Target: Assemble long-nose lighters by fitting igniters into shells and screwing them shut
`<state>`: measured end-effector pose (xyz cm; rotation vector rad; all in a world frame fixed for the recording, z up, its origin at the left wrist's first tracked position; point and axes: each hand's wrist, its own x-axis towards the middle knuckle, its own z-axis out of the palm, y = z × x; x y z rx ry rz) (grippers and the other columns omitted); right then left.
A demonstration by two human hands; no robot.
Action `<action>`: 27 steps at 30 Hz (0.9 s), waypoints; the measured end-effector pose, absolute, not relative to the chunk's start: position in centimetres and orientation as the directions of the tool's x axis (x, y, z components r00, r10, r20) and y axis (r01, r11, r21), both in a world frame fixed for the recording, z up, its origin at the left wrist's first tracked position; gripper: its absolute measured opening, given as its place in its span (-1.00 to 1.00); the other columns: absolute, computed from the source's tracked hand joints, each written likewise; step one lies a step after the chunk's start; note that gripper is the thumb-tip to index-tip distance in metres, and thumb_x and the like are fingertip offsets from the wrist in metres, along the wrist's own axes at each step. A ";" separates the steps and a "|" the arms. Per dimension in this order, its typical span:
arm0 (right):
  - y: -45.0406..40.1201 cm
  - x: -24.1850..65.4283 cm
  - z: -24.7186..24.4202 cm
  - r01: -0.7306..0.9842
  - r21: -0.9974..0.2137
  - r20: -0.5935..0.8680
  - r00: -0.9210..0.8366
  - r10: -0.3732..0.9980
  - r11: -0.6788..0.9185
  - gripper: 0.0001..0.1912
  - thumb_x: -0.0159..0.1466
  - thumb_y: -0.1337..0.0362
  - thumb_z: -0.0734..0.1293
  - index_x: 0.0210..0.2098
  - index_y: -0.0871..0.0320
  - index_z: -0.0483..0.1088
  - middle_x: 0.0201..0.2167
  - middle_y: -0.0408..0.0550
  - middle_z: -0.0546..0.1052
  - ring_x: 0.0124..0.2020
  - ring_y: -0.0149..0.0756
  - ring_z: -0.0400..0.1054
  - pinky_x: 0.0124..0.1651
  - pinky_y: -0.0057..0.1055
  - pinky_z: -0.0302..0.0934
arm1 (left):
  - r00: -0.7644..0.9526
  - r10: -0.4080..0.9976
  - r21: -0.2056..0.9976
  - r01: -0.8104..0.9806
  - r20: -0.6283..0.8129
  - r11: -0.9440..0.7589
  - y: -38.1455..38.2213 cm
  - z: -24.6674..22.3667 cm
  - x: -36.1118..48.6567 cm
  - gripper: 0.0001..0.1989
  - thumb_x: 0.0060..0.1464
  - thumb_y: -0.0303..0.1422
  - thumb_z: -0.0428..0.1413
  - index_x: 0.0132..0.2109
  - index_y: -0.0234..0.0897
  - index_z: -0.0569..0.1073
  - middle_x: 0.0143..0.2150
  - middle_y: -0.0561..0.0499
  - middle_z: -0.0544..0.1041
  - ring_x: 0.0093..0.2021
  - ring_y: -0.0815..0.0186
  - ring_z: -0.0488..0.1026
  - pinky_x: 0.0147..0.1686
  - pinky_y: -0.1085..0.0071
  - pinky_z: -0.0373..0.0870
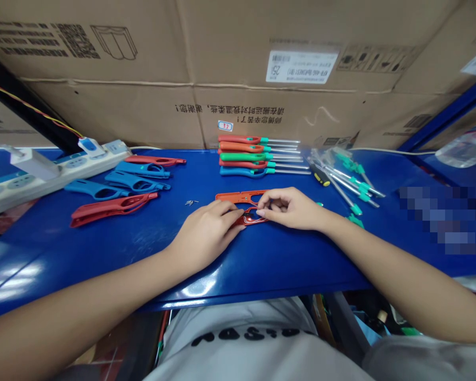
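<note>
My left hand (208,232) lies over the near end of an orange-red lighter casing half (254,218), its fingers pressed together on the part. My right hand (292,208) is closed in a pinch at the other end of this casing; whatever is between its fingertips is hidden. Just behind, a second orange casing half (233,197) rests on the blue table (174,248), partly covered by the right fingers. Several tiny screws (190,202) lie to the left of it.
Assembled long-reach lighters (241,157) are lined up at the back. Blue casings (137,181) and a red casing (113,209) lie left, beside a power strip (77,164). Metal tubes with green ends (355,185) and a screwdriver (321,175) are right. A carton (230,63) stands behind.
</note>
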<state>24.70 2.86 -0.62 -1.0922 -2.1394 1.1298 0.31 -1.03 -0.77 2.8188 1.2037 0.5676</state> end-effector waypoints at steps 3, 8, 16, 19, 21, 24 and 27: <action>2.5 24.6 -0.2 0.449 -0.802 0.077 -0.577 0.813 0.394 -0.73 0.29 0.06 0.37 -0.28 0.16 0.48 -0.53 -0.20 0.41 -0.58 -0.48 0.11 -0.48 -0.47 0.03 | 0.639 0.691 0.214 0.662 0.338 -0.718 -0.8 -1.0 0.4 -0.78 0.29 -0.34 0.13 0.03 -0.30 0.55 -0.05 -0.13 0.59 -0.05 0.09 0.55 -0.09 0.17 0.53; 2.2 24.5 0.2 0.495 -0.746 0.093 -0.584 0.806 0.446 -0.63 0.41 0.04 0.22 -0.33 0.17 0.46 -0.54 -0.16 0.45 -0.52 -0.41 0.28 -0.42 -0.46 0.11 | 0.636 0.675 0.245 0.634 0.374 -0.733 -0.5 -1.2 0.4 -0.77 0.28 -0.35 0.14 0.04 -0.27 0.55 -0.05 -0.11 0.59 -0.07 0.12 0.55 -0.09 0.20 0.53; 2.0 24.1 -0.4 0.579 -0.558 0.231 -0.581 0.781 0.595 -0.91 0.28 0.26 0.40 -0.26 0.14 0.50 -0.38 -0.15 0.54 -0.51 -0.46 0.25 -0.37 -0.47 0.10 | 0.657 0.628 0.278 0.566 0.417 -0.776 -0.4 -1.4 0.5 -0.80 0.29 -0.33 0.14 -0.01 -0.29 0.56 -0.09 -0.08 0.59 -0.10 0.16 0.55 -0.09 0.23 0.52; 1.9 24.0 -0.4 0.565 -0.536 0.270 -0.589 0.762 0.627 -0.93 0.27 0.27 0.42 -0.27 0.14 0.51 -0.33 -0.13 0.54 -0.46 -0.45 0.28 -0.35 -0.48 0.12 | 0.663 0.616 0.290 0.545 0.426 -0.787 -0.4 -1.4 0.5 -0.80 0.30 -0.32 0.13 -0.02 -0.28 0.57 -0.11 -0.07 0.59 -0.11 0.17 0.55 -0.09 0.23 0.51; 1.8 24.0 -0.3 0.546 -0.539 0.273 -0.607 0.746 0.641 -0.93 0.26 0.29 0.42 -0.25 0.15 0.51 -0.34 -0.13 0.54 -0.43 -0.43 0.30 -0.33 -0.48 0.14 | 0.664 0.612 0.294 0.538 0.429 -0.790 -0.3 -1.4 0.5 -0.80 0.30 -0.32 0.13 -0.01 -0.28 0.56 -0.10 -0.07 0.59 -0.11 0.17 0.55 -0.09 0.22 0.51; 1.8 24.1 -0.3 0.523 -0.528 0.254 -0.654 0.713 0.669 -0.92 0.26 0.30 0.43 -0.24 0.16 0.51 -0.36 -0.14 0.54 -0.42 -0.41 0.32 -0.31 -0.47 0.17 | 0.674 0.606 0.298 0.528 0.423 -0.795 -0.2 -1.5 0.6 -0.80 0.29 -0.33 0.14 -0.01 -0.28 0.56 -0.10 -0.07 0.59 -0.10 0.16 0.55 -0.10 0.22 0.52; 1.8 24.2 -0.3 0.512 -0.501 0.244 -0.690 0.682 0.698 -0.94 0.32 0.31 0.37 -0.24 0.17 0.50 -0.33 -0.10 0.56 -0.37 -0.37 0.36 -0.26 -0.44 0.21 | 0.673 0.613 0.313 0.527 0.414 -0.790 -0.2 -1.5 0.5 -0.78 0.29 -0.32 0.14 0.02 -0.28 0.54 -0.07 -0.09 0.60 -0.07 0.14 0.55 -0.07 0.20 0.52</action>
